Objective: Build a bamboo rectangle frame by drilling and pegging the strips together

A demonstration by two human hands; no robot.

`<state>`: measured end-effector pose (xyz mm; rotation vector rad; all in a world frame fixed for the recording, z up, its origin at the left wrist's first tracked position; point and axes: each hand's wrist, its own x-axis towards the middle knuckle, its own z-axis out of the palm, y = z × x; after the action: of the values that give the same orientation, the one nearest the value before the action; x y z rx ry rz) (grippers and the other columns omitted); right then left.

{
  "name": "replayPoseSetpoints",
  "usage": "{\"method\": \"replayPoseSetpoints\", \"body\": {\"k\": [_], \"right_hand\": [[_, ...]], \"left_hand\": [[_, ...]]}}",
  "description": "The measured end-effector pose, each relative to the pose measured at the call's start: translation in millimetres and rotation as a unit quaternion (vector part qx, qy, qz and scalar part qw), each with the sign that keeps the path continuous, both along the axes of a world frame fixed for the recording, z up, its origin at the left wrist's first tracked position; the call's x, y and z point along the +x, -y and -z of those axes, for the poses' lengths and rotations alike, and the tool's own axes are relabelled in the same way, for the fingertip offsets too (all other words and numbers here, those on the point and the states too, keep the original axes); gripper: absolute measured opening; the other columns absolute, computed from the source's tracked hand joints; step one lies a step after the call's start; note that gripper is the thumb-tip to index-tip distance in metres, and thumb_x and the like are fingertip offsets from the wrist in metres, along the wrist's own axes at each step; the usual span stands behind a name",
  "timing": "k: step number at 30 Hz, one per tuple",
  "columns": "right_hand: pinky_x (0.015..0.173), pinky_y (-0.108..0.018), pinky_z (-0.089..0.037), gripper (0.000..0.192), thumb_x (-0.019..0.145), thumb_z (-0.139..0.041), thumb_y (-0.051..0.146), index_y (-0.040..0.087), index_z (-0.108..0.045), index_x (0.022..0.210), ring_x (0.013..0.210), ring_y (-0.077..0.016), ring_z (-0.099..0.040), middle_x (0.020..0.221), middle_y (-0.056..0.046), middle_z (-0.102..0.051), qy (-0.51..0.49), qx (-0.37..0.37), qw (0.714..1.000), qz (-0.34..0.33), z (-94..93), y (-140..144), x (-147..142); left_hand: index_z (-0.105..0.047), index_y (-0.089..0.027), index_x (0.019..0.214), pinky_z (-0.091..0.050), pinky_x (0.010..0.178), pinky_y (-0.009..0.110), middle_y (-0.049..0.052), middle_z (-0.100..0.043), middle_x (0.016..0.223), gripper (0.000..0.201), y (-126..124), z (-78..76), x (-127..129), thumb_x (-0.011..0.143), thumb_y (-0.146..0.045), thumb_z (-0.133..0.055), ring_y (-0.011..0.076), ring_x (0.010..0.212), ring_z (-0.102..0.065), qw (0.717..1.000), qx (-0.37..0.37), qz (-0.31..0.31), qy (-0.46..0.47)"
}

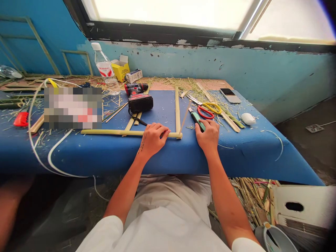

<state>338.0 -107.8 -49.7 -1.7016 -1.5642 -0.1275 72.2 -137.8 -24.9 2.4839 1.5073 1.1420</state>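
Observation:
My left hand [155,137] is closed over a flat bamboo strip [112,132] lying along the table's front edge. At its right end this strip meets an upright bamboo strip [177,108], forming a corner. A thin stick [185,118] rises at a slant from that corner. My right hand [208,135] rests on the table with its fingers around a green utility knife [197,120]. Just beyond the knife lie scissors [206,109] with one red and one yellow handle. A cordless drill [139,99] sits behind my left hand, partly over other bamboo strips.
Bamboo shavings litter the blue table [249,150]. A phone [230,95] and a white rounded object [248,119] lie at right. At the back stand a water bottle [104,66] and a yellow box [121,70]. White cord [51,154] loops at left. A bucket [275,238] stands below right.

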Motion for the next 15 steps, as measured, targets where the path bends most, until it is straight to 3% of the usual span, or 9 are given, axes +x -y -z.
{"method": "replayPoseSetpoints", "body": {"k": [4,6,9,12,14,15], "right_hand": [[0.112,-0.05,-0.045,0.041,0.1,-0.059,0.045,0.019,-0.079,0.125,0.122,-0.0323,-0.056,0.126,-0.016,-0.069,-0.001,0.002,1.0,-0.002,0.5,-0.1,0.3],[0.112,-0.05,-0.045,0.042,0.099,-0.059,0.045,0.019,-0.079,0.125,0.121,-0.0322,-0.056,0.126,-0.016,-0.069,-0.001,0.005,1.0,-0.004,1.0,-0.3,0.5],[0.111,-0.05,-0.045,0.043,0.1,-0.058,0.046,0.019,-0.079,0.126,0.121,-0.0324,-0.056,0.126,-0.016,-0.069,0.001,0.011,1.0,-0.007,1.4,-0.1,0.7],[0.11,-0.05,-0.046,0.044,0.1,-0.057,0.048,0.02,-0.079,0.126,0.122,-0.0328,-0.055,0.125,-0.015,-0.069,0.007,0.012,1.0,-0.007,1.4,0.4,0.5],[0.11,-0.049,-0.046,0.044,0.1,-0.057,0.048,0.02,-0.079,0.126,0.122,-0.0327,-0.056,0.125,-0.015,-0.069,0.011,0.011,1.0,-0.007,1.2,0.6,0.5],[0.11,-0.05,-0.046,0.044,0.1,-0.057,0.048,0.02,-0.079,0.126,0.122,-0.0326,-0.056,0.126,-0.015,-0.069,0.012,0.01,1.0,-0.007,1.2,0.6,0.7]], "left_hand": [[-0.077,-0.024,0.098,-0.046,0.095,0.042,0.005,-0.079,0.099,0.024,2.1,-1.6,3.8,0.107,-0.036,-0.058,0.0224,0.098,-0.068,0.999,-0.001,0.001,0.036],[-0.076,-0.023,0.096,-0.05,0.092,0.039,0.004,-0.079,0.095,0.024,-1.7,-6.9,-0.4,0.106,-0.038,-0.06,0.0215,0.093,-0.07,0.99,-0.027,-0.003,0.135],[-0.075,-0.02,0.104,-0.056,0.073,0.032,0.005,-0.078,0.086,0.032,-24.8,-23.7,-28.6,0.107,-0.044,-0.055,0.0181,0.074,-0.071,0.947,-0.1,-0.024,0.305],[-0.075,-0.018,0.109,-0.051,0.065,0.03,0.004,-0.078,0.086,0.029,-74.3,-50.1,-83.1,0.107,-0.035,-0.052,0.0157,0.063,-0.066,0.954,-0.095,-0.133,0.25],[-0.073,-0.013,0.094,-0.05,0.073,0.03,0.001,-0.069,0.068,0.021,-116.7,-69.8,-124.1,0.103,-0.019,-0.055,0.015,0.063,-0.061,0.964,-0.058,-0.213,0.146],[-0.069,-0.011,0.084,-0.05,0.079,0.031,0.0,-0.064,0.062,0.022,-137.8,-79.1,-143.2,0.101,-0.014,-0.056,0.0141,0.065,-0.058,0.965,-0.047,-0.22,0.133]]}}
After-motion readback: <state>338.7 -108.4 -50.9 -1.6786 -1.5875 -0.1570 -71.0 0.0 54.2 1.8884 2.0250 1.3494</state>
